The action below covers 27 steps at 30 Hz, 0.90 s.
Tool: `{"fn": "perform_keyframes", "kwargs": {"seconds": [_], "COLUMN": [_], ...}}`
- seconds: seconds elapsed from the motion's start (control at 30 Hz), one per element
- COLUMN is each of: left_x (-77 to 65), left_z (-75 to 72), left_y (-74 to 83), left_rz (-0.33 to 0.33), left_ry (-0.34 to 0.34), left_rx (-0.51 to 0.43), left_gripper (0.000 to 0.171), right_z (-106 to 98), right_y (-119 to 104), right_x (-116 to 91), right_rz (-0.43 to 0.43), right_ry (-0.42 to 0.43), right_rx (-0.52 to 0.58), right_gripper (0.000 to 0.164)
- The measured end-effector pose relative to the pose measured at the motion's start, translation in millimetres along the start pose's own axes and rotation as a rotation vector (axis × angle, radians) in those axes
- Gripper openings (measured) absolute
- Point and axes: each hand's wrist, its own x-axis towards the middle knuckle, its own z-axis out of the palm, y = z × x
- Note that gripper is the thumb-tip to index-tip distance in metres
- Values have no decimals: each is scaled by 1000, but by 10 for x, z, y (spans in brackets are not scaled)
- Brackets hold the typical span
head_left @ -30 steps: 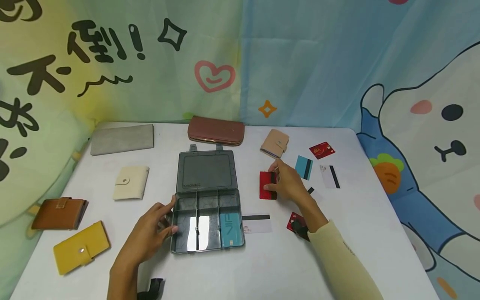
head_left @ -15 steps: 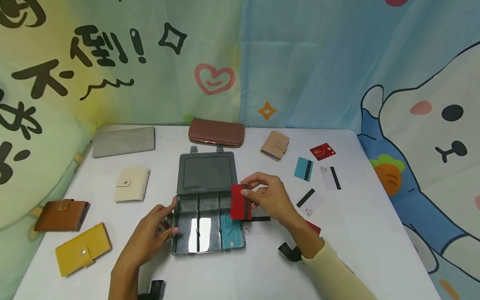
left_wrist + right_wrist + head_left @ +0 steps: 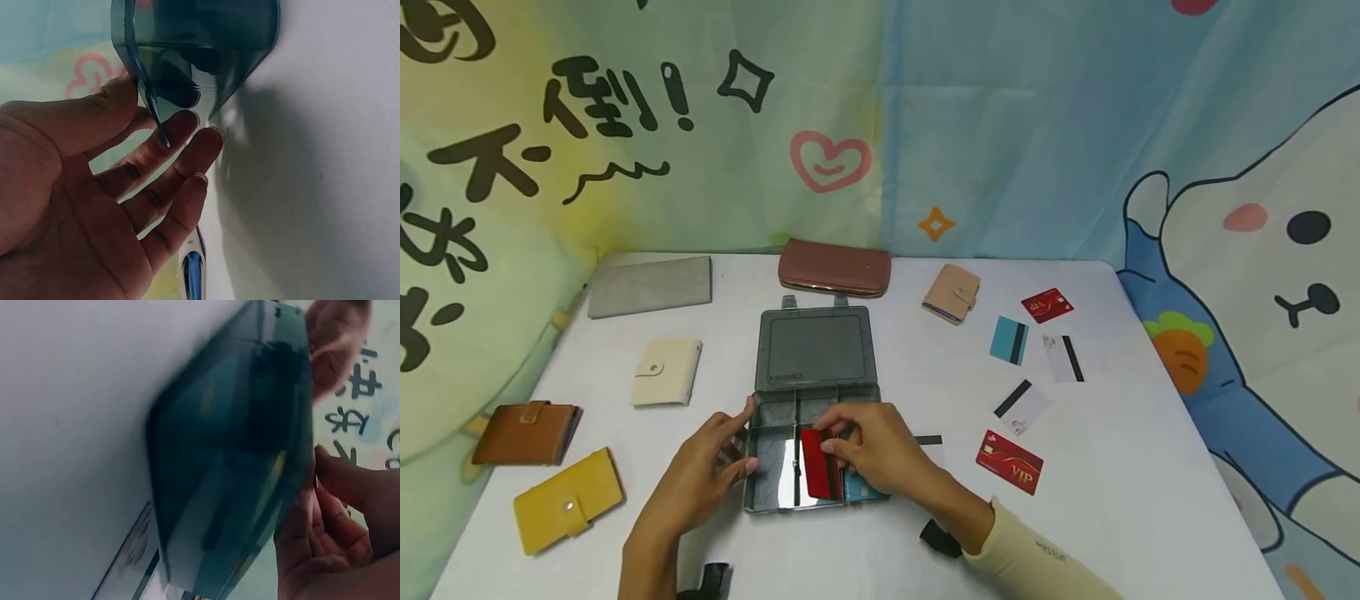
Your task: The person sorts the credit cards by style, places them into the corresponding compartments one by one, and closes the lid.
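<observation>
A grey see-through compartment box (image 3: 772,477) lies on the table with its lid (image 3: 816,346) folded back. At its left wall my left hand (image 3: 691,479) holds the edge, thumb and index finger on the rim. In the left wrist view, the other fingers (image 3: 181,162) curve beside the box's end. My right hand (image 3: 880,446) pinches a red card (image 3: 817,471) with a dark stripe, tilted over the front middle compartment. The front right compartment contains a blue card (image 3: 859,488), partly covered by the right hand. The right wrist view shows the box blurred from its side.
To the right lie a red VIP card (image 3: 1010,462), striped white cards (image 3: 1021,407), a blue card (image 3: 1008,340) and another red card (image 3: 1047,305). Wallets surround the box: yellow (image 3: 568,502), brown (image 3: 527,433), cream (image 3: 666,372), grey (image 3: 650,286), dark brown (image 3: 833,267) and tan (image 3: 951,293).
My right hand has picked the red striped card up from the table and carried it left over the box. The left hand has stayed at the box's left edge.
</observation>
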Motion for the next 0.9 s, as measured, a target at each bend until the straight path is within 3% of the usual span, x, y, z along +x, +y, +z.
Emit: {"fn": "perform_keyframes", "kwargs": {"seconds": [0.17, 0.27, 0.43, 0.57, 0.73, 0.9], "left_x": [-5, -8, -12, -11, -15, -16], "left_z": [4, 16, 33, 32, 30, 20], "left_y": [-4, -11, -18, -14, -4, -12], "left_rz": [-2, 17, 28, 19, 27, 40], "left_ry": [4, 15, 23, 19, 22, 23], "left_rx": [-7, -16, -11, -1, 1, 1], "left_gripper": [78, 77, 77, 77, 76, 76], "right_z": [74, 71, -11, -165, -430, -650], "right_y": [-33, -27, 42, 122, 283, 445], "right_x": [-8, -17, -43, -67, -135, -254], "right_rz": [-81, -88, -107, -118, -12, 117], "right_ry": [34, 28, 5, 61, 141, 153], "right_rx": [-383, -488, -430, -343, -308, -348], "right_gripper": [27, 28, 29, 29, 31, 37]}}
